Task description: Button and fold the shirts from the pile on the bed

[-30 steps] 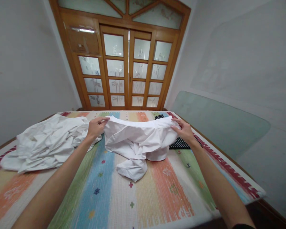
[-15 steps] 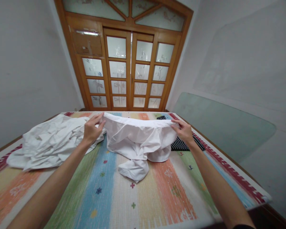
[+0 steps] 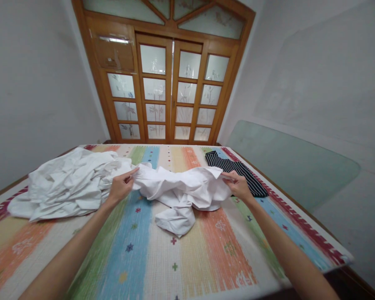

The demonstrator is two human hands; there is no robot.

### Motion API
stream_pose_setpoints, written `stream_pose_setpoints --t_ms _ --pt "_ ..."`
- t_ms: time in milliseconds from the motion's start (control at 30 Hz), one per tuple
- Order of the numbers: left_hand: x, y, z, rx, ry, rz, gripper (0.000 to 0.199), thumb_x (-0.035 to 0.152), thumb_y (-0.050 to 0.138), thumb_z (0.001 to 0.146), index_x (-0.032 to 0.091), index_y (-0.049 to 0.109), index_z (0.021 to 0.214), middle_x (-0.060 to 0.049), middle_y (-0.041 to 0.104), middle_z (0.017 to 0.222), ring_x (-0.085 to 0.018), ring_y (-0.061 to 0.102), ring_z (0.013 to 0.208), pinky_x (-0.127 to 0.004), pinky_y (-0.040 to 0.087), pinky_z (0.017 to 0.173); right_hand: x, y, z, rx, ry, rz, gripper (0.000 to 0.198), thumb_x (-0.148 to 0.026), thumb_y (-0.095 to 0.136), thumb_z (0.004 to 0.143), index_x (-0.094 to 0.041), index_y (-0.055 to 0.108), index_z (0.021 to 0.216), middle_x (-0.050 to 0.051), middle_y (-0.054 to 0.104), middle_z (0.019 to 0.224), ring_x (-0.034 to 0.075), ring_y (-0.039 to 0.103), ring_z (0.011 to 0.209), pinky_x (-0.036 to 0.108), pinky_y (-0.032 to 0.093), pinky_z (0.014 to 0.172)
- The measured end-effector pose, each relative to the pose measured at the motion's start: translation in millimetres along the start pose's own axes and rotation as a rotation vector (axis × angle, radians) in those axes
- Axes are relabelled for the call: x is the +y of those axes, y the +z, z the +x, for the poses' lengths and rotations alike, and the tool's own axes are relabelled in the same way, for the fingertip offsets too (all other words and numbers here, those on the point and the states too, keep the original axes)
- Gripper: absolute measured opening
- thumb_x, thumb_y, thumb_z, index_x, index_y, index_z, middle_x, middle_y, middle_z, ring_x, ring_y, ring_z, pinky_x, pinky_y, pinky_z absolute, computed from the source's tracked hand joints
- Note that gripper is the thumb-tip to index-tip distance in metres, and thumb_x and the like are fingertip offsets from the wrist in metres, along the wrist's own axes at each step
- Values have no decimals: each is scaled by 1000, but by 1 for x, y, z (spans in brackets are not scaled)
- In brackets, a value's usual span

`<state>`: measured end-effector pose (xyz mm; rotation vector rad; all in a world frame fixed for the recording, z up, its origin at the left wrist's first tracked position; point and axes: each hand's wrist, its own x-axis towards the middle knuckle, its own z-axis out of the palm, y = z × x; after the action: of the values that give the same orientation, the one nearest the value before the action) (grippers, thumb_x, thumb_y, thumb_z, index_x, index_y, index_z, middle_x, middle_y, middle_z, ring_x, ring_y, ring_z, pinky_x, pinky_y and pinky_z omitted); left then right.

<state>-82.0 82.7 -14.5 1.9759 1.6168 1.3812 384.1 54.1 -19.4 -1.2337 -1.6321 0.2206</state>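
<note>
A crumpled white cloth garment (image 3: 181, 185) lies across the middle of the striped tablecloth, a narrow piece of it trailing toward me. At its left end, my left hand (image 3: 121, 187) pinches the upper edge between thumb and fingers. My right hand (image 3: 237, 184) pinches the right end of that same edge. Between the two hands the edge sags in loose folds. Whether it is a shirt or another garment I cannot tell. Just beyond my right hand is a folded black garment with white stripes (image 3: 246, 175).
A heap of white cloth (image 3: 71, 183) sits at the left, close to my left hand. The colourful striped tablecloth (image 3: 162, 258) covers the table. A greenish glass panel (image 3: 287, 162) leans on the right wall. Wooden doors with glass panes (image 3: 171, 91) stand behind the table.
Both hands have lowered with the white garment's edge, which was held up and taut and now sags in folds. More of the striped black garment shows behind it.
</note>
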Motion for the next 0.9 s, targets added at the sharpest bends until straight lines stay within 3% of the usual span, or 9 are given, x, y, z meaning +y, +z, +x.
stream_pose_setpoints --t_ms 100,300,433,600,700,833,900 --pt "-18 7 -25 -150 -75 3 60 30 49 65 10 68 118 4 49 55 -11 35 51 -23 32 53 13 10 -27 -93 129 82 35 -29 64 70 -19 75 101 3 65 73 16 58 67 26 46 60" --pt "-33 0 -68 -527 -258 -189 82 34 52 65 7 42 142 5 51 62 -14 44 57 -24 35 56 7 13 -74 -265 418 332 70 -25 66 65 -15 55 134 2 70 70 15 59 63 24 44 57" --pt "-23 -9 -71 -632 -291 -219 84 45 63 64 10 47 138 1 59 74 -17 53 67 -26 40 63 -7 12 -77 -349 513 375 63 -27 66 65 -16 61 127 9 75 88 17 60 68 23 41 52" --pt "-8 -13 -61 -517 -164 45 52 55 62 66 18 68 102 1 60 68 -20 56 68 -28 42 65 -26 6 -64 -415 432 316 35 -43 68 72 -16 77 92 7 73 78 20 62 73 29 47 64" --pt "-7 -15 -58 -287 -85 117 38 56 57 70 20 63 83 0 59 69 -19 56 67 -28 43 67 -49 -6 -61 -485 285 350 34 -47 67 78 -17 78 89 7 72 83 21 63 79 32 47 72" --pt "-1 -17 -59 121 -36 301 36 57 48 76 23 44 64 -2 54 67 -21 53 69 -32 44 72 -96 -5 -75 -794 21 334 32 -42 58 90 -19 76 104 6 70 79 15 60 71 26 45 67" --pt "7 -15 -61 141 -45 351 42 60 42 78 24 39 57 -5 53 66 -24 54 73 -35 44 74 -120 10 -88 -984 -102 293 31 -36 54 93 -20 73 112 7 71 84 14 62 73 24 44 67"
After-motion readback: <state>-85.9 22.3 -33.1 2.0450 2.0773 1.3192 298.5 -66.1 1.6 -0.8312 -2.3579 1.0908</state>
